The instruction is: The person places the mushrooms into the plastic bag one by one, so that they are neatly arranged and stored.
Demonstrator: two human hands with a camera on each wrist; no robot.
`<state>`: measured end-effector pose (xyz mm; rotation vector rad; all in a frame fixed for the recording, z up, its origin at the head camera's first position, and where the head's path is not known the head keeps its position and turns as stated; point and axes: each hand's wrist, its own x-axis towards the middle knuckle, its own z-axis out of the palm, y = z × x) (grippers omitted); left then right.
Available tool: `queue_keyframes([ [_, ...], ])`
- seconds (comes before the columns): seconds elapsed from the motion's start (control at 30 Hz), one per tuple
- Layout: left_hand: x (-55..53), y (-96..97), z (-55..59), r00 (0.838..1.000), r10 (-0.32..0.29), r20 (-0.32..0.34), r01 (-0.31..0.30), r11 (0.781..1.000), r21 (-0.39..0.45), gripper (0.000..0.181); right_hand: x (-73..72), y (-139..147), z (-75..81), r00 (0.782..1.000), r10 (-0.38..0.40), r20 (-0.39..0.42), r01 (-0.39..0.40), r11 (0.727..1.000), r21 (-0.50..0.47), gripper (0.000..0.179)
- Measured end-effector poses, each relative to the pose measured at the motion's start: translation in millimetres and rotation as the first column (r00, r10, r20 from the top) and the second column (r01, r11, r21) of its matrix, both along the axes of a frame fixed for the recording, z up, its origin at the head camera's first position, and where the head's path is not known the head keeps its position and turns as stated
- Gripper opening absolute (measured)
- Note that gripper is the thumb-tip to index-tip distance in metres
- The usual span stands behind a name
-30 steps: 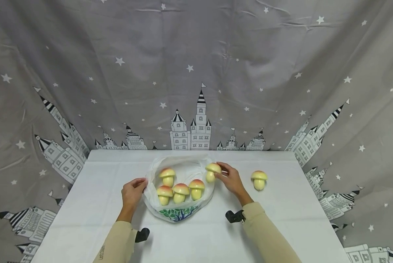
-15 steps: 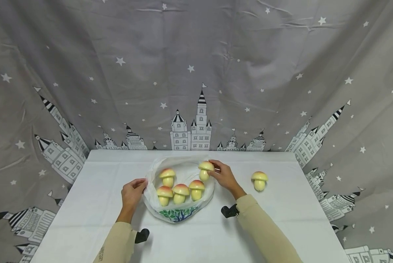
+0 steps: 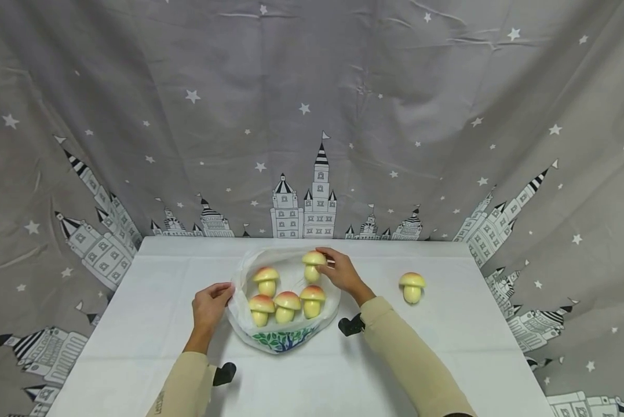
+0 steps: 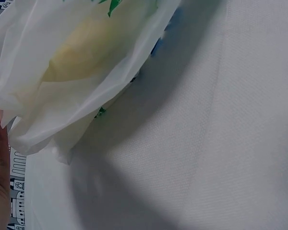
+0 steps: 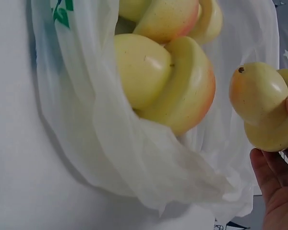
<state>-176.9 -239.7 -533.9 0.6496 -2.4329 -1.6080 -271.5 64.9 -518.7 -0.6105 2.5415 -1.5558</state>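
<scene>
A white plastic bag [image 3: 280,331] with a green-and-blue tree print lies on the table, its mouth spread wide. Several yellow toy mushrooms with reddish caps, such as this front one [image 3: 285,307], sit inside it. My left hand [image 3: 210,307] pinches the bag's left rim between thumb and fingers. Over the back right part of the bag's mouth, my right hand [image 3: 343,272] grips another toy mushroom [image 3: 312,266] by its right side. In the right wrist view that held mushroom [image 5: 261,100] shows apart from the ones in the bag, thumb and fingers around it.
One more toy mushroom [image 3: 412,287] stands on the white-covered table [image 3: 447,336] to the right of the bag. A grey curtain [image 3: 312,75] with stars and castles hangs behind the table and along its sides.
My right hand has carried its mushroom leftward and slightly back, from the bag's right rim to above its mouth. My left hand has kept its hold on the rim.
</scene>
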Motion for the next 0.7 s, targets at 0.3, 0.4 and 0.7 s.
queue_keyframes([
  [0.3,1.5,-1.6,1.8,1.000,-0.007,0.017,0.007,1.000,-0.014,0.028,-4.3,-17,-3.0,0.998,0.063,-0.003,-0.063,0.997,0.038,0.044],
  [0.4,2.2,-1.8,2.2,1.000,-0.005,0.005,0.005,1.000,-0.017,0.027,-5.2,-21,-4.5,0.997,0.072,0.036,-0.073,0.997,0.028,0.044],
  [0.7,1.9,-1.1,2.9,1.000,0.001,-0.010,-0.001,1.000,-0.007,0.026,-11.0,-34,-9.2,0.990,0.099,0.098,-0.107,0.991,0.077,0.044],
])
